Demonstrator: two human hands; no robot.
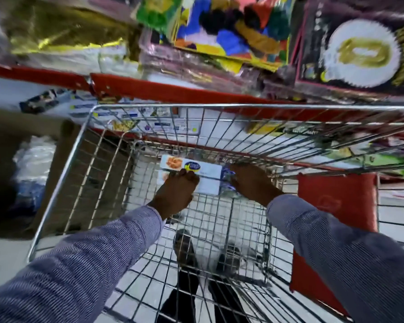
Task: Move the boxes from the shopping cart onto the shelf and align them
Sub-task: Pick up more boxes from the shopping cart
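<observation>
Light blue boxes (209,171) with an orange picture and a dark blue oval logo lie at the far end of the wire shopping cart (84,141). My left hand (176,191) grips their left part, fingers curled over the near edge. My right hand (251,183) clasps the right end, hiding it. Both arms in blue striped sleeves reach down into the cart. The shelf (173,90) with a red front edge runs just beyond the cart.
Colourful packets (231,31) and a dark packet with a gold ring picture (364,50) fill the shelf above. A brown carton (21,173) with plastic bags stands left of the cart. A red flap (336,201) hangs on the cart's right side. My shoes show under the mesh.
</observation>
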